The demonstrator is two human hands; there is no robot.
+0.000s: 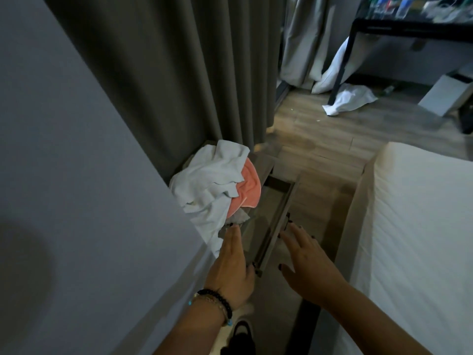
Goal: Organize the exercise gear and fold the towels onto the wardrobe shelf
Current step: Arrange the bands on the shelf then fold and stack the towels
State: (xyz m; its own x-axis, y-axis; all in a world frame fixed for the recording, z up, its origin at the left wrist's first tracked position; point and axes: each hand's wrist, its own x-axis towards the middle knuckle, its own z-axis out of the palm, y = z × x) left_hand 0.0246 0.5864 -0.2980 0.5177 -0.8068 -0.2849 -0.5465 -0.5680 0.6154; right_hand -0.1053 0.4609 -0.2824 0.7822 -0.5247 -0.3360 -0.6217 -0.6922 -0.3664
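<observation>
This is a bedroom in a home, shown by the white-sheeted bed (pixel 419 226), with grey floor-length curtains (pixel 163 80) hanging across the wood-plank floor (pixel 320 139) from it, a black-framed cluttered table (pixel 384 29) beyond it, and crumpled towels (pixel 212 180) heaped beside it.

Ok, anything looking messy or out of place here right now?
Yes. The white towels and a pink towel sit in a crumpled, unfolded heap on the nightstand, spilling over its edge. The drawer below hangs open. Another white cloth lies on the floor.
</observation>
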